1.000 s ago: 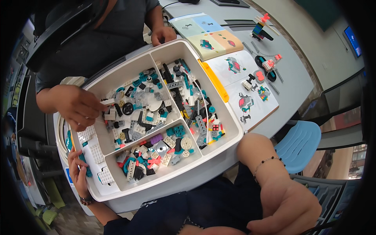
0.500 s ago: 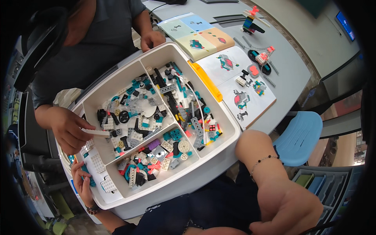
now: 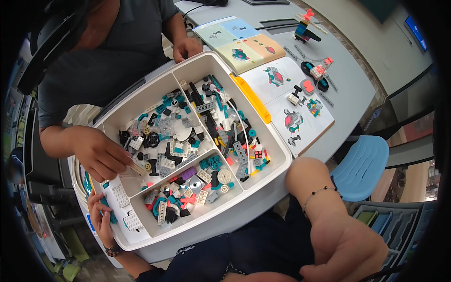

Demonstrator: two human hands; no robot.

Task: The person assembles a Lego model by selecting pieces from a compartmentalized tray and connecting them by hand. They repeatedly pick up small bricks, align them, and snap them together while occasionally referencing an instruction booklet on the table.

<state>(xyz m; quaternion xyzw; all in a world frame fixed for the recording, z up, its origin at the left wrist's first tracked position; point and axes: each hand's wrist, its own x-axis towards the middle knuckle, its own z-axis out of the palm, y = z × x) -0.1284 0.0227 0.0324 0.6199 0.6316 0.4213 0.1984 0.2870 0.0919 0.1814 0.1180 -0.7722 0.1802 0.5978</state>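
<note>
Head view: right hand (image 3: 350, 249) nearest, bent at the lower edge, whether gripping anything cannot be told; left hand (image 3: 100, 216) fingers bent at the left rim of the white tray (image 3: 276, 151), clamping uncertain. Gray table (image 3: 354, 94) shows narrowly along the near rim, more broadly right of the open booklet (image 3: 282, 96). Three compartments hold jumbled teal, white, gray and black bricks (image 3: 176, 148); a co-worker's hand (image 3: 101, 152) pinches a pale piece (image 3: 137, 169) above the left one.
</note>
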